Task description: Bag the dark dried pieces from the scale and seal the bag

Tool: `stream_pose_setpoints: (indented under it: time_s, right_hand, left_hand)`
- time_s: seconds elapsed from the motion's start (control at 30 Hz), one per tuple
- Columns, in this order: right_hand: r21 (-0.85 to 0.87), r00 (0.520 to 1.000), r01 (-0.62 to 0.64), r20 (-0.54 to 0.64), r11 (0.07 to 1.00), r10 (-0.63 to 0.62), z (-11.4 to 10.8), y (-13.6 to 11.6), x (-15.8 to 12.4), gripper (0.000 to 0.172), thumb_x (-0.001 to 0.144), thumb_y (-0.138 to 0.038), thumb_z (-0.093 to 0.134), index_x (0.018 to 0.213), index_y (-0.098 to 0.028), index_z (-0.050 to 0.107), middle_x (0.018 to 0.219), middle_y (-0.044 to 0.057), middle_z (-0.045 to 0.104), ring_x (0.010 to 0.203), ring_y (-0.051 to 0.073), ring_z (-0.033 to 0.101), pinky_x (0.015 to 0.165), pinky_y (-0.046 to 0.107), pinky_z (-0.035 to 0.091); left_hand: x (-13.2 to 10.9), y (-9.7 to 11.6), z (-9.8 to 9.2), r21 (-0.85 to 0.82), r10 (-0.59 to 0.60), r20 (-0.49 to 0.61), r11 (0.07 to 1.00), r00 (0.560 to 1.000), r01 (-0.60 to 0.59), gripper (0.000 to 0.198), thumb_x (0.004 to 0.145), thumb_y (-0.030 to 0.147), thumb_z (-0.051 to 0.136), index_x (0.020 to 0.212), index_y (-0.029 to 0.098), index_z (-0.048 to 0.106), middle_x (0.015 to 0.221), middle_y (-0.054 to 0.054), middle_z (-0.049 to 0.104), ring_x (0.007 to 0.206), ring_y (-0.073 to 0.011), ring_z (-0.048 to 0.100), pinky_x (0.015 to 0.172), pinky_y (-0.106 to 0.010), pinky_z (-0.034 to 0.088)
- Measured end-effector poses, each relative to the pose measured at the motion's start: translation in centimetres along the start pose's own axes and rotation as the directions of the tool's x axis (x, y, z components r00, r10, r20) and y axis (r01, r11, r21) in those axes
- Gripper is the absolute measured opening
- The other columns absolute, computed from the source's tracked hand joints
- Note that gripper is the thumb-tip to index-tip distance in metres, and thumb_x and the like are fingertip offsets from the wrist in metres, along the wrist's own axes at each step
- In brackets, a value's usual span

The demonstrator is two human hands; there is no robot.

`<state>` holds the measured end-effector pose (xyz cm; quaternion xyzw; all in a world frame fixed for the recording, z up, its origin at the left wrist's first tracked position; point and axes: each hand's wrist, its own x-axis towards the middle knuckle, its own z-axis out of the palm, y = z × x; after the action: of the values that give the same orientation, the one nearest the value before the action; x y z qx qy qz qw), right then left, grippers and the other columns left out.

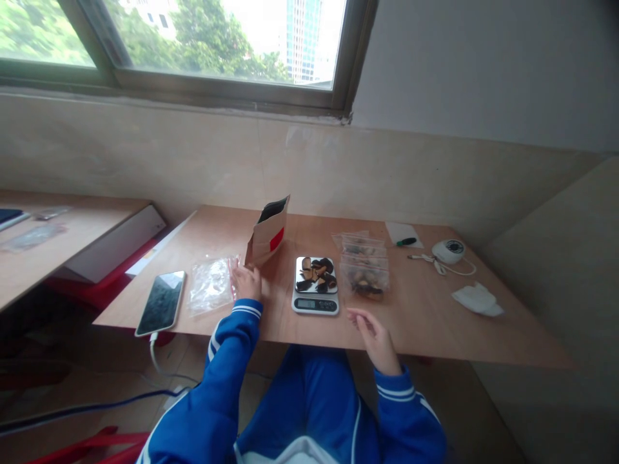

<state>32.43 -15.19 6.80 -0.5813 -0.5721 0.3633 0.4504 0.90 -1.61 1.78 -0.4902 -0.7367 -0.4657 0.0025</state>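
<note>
My left hand (247, 282) is at the red-striped edge of the clear zip-lock bags (211, 285), its fingers closed on that edge. Just behind it stands a brown paper pouch (267, 238) with a red label and an open top. A white digital scale (315, 305) lies between my hands, with dark dried slices (316, 274), apparently mushroom, piled on its plate. My right hand (374, 338) hovers by the table's front edge, right of the scale, fingers loosely bent and apart, with nothing visible in them. Filled zip-lock bags (365, 267) lie in an overlapping row beyond it.
A phone (162, 303) with a charging cable lies at the table's left edge. On the right are a small white fan-like device (448, 251) with a cord, a crumpled white tissue (478, 299), and a green-and-black tool (406, 242) on white paper. Another table (97, 222) stands left.
</note>
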Motion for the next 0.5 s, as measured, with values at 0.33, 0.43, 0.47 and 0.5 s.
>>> stream_pose_setpoints:
  time_s: [0.33, 0.43, 0.47, 0.5]
  right_hand:
    - [0.071, 1.0, -0.016, 0.012, 0.997, 0.015, 1.0, 0.1, 0.9, 0.047, 0.085, -0.058, 0.051, 0.1, -0.017, 0.068, 0.092, 0.011, 0.071, 0.088, 0.024, 0.066, 0.082, 0.038, 0.053]
    - [0.087, 0.998, -0.016, 0.054, 0.996, 0.012, 1.5, 0.2, 1.0, 0.046, 0.086, -0.057, 0.05, 0.101, -0.017, 0.067, 0.093, 0.011, 0.071, 0.089, 0.024, 0.066, 0.081, 0.037, 0.053]
    - [0.092, 0.998, -0.017, 0.062, 0.996, 0.011, 1.5, 0.2, 1.0, 0.046, 0.086, -0.057, 0.049, 0.101, -0.017, 0.067, 0.093, 0.011, 0.071, 0.089, 0.024, 0.066, 0.081, 0.036, 0.053]
    - [0.094, 0.998, -0.018, 0.068, 0.995, 0.012, 1.5, 0.3, 1.0, 0.046, 0.086, -0.057, 0.049, 0.102, -0.017, 0.067, 0.093, 0.011, 0.071, 0.089, 0.024, 0.066, 0.081, 0.036, 0.053]
  left_hand:
    - [0.5, -2.5, -5.6, 0.319, -0.248, 0.165, 0.929, 0.955, 0.186, 0.036, 0.078, 0.02, 0.053, 0.112, 0.009, 0.059, 0.112, -0.02, 0.058, 0.105, -0.0348, 0.057, 0.089, -0.05, 0.045]
    - [0.6, -3.5, -5.7, 0.329, -0.189, 0.231, 0.939, 0.954, 0.106, 0.029, 0.078, 0.023, 0.052, 0.099, 0.009, 0.065, 0.102, -0.02, 0.062, 0.098, -0.0343, 0.059, 0.085, -0.047, 0.046]
    - [0.6, -3.7, -5.8, 0.314, -0.167, 0.235, 0.945, 0.958, 0.088, 0.027, 0.077, 0.024, 0.052, 0.096, 0.009, 0.066, 0.098, -0.019, 0.063, 0.095, -0.0334, 0.059, 0.085, -0.046, 0.046]
    - [0.7, -3.8, -5.8, 0.291, -0.151, 0.228, 0.953, 0.962, 0.081, 0.026, 0.077, 0.024, 0.051, 0.093, 0.01, 0.067, 0.094, -0.018, 0.064, 0.093, -0.0321, 0.06, 0.084, -0.045, 0.047]
